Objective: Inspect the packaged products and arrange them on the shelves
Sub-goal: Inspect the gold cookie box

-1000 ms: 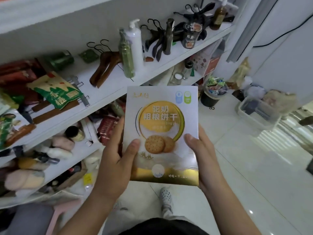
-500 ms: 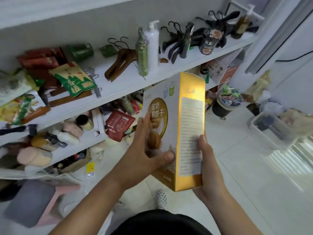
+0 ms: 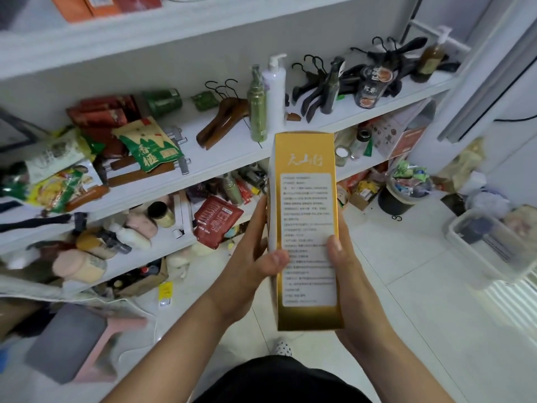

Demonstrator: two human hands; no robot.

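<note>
I hold a tall biscuit box (image 3: 306,205) upright in front of me, its narrow gold side with a white text panel facing the camera. My left hand (image 3: 252,257) grips its left face, thumb across the lower part of the panel. My right hand (image 3: 343,266) grips the right edge from behind, thumb on the panel. Beyond the box runs a white shelf unit (image 3: 220,158) crowded with goods: a green snack bag (image 3: 148,146), red packets (image 3: 101,114), a green spray bottle (image 3: 257,109) and a white pump bottle (image 3: 276,88).
Wooden hangers (image 3: 220,123) and black hangers (image 3: 316,82) lie on the middle shelf. A red pouch (image 3: 215,221) leans on the lower shelf. A full black bin (image 3: 404,190) and a clear plastic tub (image 3: 491,242) stand on the tiled floor at right. A pink stool (image 3: 78,344) is lower left.
The box has turned from its front face with the biscuit picture to its narrow gold side. Both hands shifted their hold, and my view rose toward the shelves.
</note>
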